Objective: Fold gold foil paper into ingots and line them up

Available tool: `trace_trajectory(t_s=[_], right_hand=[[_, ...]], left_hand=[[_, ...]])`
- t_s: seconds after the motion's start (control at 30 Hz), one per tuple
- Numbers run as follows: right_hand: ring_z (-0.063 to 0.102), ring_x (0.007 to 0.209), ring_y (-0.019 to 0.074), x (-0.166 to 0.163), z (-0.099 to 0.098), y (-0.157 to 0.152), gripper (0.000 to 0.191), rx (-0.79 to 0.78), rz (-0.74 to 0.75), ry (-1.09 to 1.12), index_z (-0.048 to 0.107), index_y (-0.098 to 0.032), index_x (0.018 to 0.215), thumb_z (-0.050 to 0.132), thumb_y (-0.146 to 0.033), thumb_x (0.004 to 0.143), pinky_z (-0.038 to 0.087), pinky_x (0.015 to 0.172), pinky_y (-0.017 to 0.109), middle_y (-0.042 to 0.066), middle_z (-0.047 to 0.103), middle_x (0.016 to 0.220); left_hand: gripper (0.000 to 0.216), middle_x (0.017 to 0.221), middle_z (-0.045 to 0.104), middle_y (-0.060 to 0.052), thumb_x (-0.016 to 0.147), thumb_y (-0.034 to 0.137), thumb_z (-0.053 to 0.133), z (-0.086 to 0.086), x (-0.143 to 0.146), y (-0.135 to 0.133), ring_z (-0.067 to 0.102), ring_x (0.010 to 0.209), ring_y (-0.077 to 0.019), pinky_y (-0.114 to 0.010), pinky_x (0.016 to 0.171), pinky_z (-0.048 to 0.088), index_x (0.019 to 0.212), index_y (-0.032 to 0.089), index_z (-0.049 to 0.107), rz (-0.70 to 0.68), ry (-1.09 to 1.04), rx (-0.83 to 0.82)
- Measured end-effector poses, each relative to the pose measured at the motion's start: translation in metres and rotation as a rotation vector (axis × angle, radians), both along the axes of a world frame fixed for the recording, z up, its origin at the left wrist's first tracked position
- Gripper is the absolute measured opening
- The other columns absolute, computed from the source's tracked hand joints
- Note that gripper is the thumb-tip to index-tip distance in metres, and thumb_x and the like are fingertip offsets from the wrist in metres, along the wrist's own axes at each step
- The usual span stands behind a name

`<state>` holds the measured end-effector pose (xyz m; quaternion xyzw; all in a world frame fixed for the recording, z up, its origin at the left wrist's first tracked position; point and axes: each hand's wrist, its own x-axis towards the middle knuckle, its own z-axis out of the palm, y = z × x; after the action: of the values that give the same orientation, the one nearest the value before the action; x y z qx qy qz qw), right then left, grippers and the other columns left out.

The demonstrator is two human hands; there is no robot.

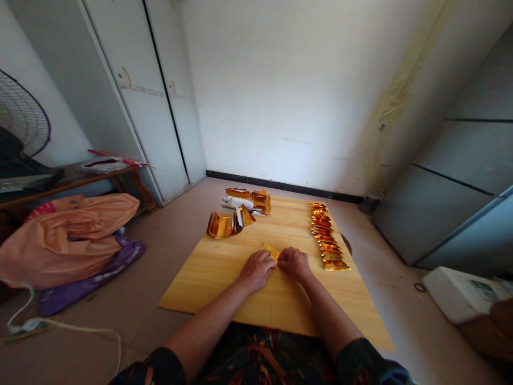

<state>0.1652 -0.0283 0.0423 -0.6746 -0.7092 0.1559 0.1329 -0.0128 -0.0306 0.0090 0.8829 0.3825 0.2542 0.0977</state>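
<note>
My left hand (256, 269) and my right hand (294, 262) rest side by side on a low wooden board (224, 283). Both have their fingers curled down and pinch a small piece of gold foil paper (271, 252) between them. A row of several folded gold paper pieces (326, 238) lies along the board's right side. At the far left of the board sit a curled stack of gold foil sheets (221, 224) and more gold and white paper bundles (249, 201).
White wardrobe doors (140, 96) stand at the left, with a fan (22, 120) and a low shelf beside them. Orange and purple bags (72, 235) lie on the floor at left. A white box (460, 294) sits at right.
</note>
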Motion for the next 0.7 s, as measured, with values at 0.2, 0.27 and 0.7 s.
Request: trace_trajectory(t_s=[0.2,0.27,0.7], right_hand=[[0.060,0.085,0.0122,0.007,-0.003,0.003,0.025,-0.015,0.005,0.096,0.069,-0.026,0.086,0.057,-0.012,0.069,0.037,0.075,0.022,-0.003,0.068,0.090],[0.060,0.087,0.0123,0.009,-0.004,0.003,0.026,0.020,0.025,0.081,0.070,-0.026,0.087,0.055,-0.011,0.073,0.038,0.076,0.022,-0.002,0.067,0.094],[0.055,0.089,0.0181,-0.019,0.004,-0.032,0.022,0.142,0.294,-0.136,0.072,-0.027,0.085,0.051,-0.023,0.085,0.038,0.072,0.027,0.004,0.064,0.091]], left_hand=[[0.019,0.098,0.058,-0.005,0.076,0.009,0.053,0.007,0.001,-0.002,0.053,0.099,-0.0190,-0.032,0.088,0.043,0.083,0.022,0.065,0.006,0.009,-0.013],[0.015,0.093,0.059,-0.004,0.076,0.012,0.055,0.011,0.002,-0.001,0.054,0.095,-0.0184,-0.031,0.085,0.044,0.080,0.022,0.065,0.020,0.032,-0.014],[0.004,0.094,0.063,-0.004,0.073,0.016,0.065,0.016,-0.001,0.014,0.052,0.097,-0.0203,-0.034,0.085,0.040,0.070,0.019,0.064,0.232,0.007,0.006]])
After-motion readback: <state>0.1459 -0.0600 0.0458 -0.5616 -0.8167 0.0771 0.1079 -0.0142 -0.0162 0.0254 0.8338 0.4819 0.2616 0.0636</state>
